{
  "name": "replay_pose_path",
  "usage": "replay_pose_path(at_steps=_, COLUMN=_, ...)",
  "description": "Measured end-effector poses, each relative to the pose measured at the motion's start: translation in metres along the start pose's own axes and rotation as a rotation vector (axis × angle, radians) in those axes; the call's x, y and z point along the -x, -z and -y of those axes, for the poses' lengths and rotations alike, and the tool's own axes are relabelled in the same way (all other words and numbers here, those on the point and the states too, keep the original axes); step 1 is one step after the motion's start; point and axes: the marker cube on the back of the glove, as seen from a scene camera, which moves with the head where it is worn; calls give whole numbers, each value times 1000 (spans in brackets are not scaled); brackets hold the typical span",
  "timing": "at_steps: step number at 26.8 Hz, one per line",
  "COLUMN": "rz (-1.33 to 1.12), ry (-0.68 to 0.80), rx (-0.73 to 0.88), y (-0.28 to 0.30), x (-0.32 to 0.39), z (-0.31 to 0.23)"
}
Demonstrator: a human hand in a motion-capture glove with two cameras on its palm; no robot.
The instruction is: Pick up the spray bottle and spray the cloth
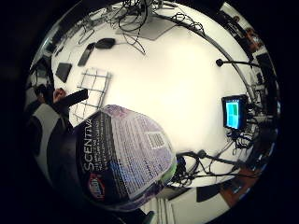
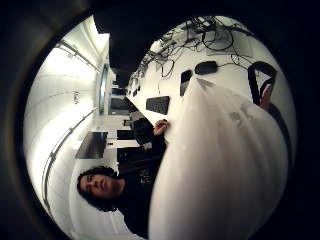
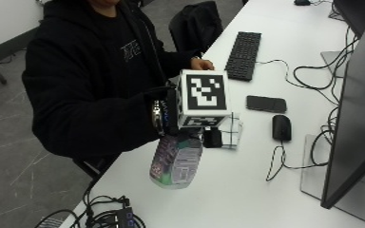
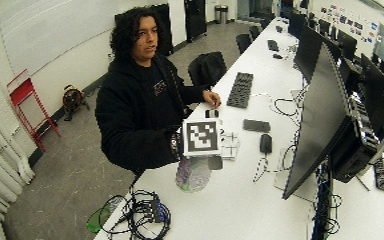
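- A phone (image 3: 266, 103), a mouse (image 3: 281, 127) and a keyboard (image 3: 243, 48) are seen on the white table (image 3: 245, 190) beyond the checked cloth (image 3: 232, 131).
- The spray bottle (image 3: 177, 162) is held above the table, near the cloth, base tilted down toward the camera.
- The gloved right hand (image 3: 170, 114) is hidden behind the cube; the fingers cannot be made out.
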Motion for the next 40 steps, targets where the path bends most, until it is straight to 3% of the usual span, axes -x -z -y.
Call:
replay_pose_path(at_steps=6, rz=-213, ry=-78, rx=236, y=-12, x=19, z=-2)
replay_pose_path(at_steps=11, rz=-354, ry=-167, rx=309, y=-16, x=31, z=24)
replay_pose_path(at_steps=17, rz=-509, ry=-174, rx=503, y=-37, x=51, z=0)
replay_pose_path(at_steps=28, rz=-734, ry=-217, rx=659, y=-78, x=71, z=-1)
replay_pose_path(at_steps=40, rz=-816, ry=-228, rx=799, y=-113, x=68, z=8)
